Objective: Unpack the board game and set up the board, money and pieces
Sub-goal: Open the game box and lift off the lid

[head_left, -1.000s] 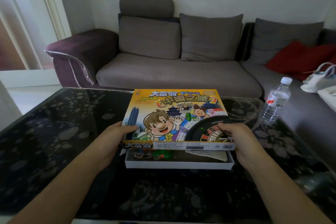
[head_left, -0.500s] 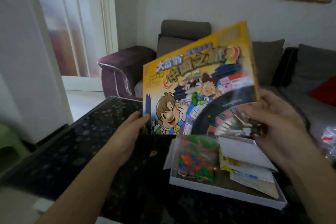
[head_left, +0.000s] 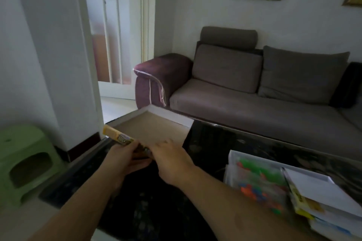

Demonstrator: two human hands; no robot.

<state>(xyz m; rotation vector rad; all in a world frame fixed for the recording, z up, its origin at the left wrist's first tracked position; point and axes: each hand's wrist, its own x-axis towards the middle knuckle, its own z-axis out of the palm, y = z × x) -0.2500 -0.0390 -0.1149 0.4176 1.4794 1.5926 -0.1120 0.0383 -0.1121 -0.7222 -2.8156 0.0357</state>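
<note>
At the far left a green stool (head_left: 25, 162) stands on the floor, clear of the work. Next comes the box lid (head_left: 150, 129), turned upside down so its brown inside faces up, held over the left corner of the dark glass surface (head_left: 215, 141). The left hand (head_left: 125, 157) has its grip curled round the lid's near printed edge, thumb on top; the right hand (head_left: 170, 159) lies beside it on the same edge, but its fingers are hidden behind the hand, so I cannot tell whether that grip is closed or just resting. The risk, as I judge it, is that the lid is set down too near the corner: part of it already seems to overhang the edge, and it could tip onto the floor, or slide on the smooth glass. To the right, the open box base (head_left: 233, 154) sits on the surface, well apart from the lid, holding one clear bag of coloured pieces (head_left: 258, 184) and a stack of white and yellow papers (head_left: 317, 195), too blurred to count. Counted: one lid, one base, one bag, one stool, one sofa (head_left: 254, 92) behind.
</note>
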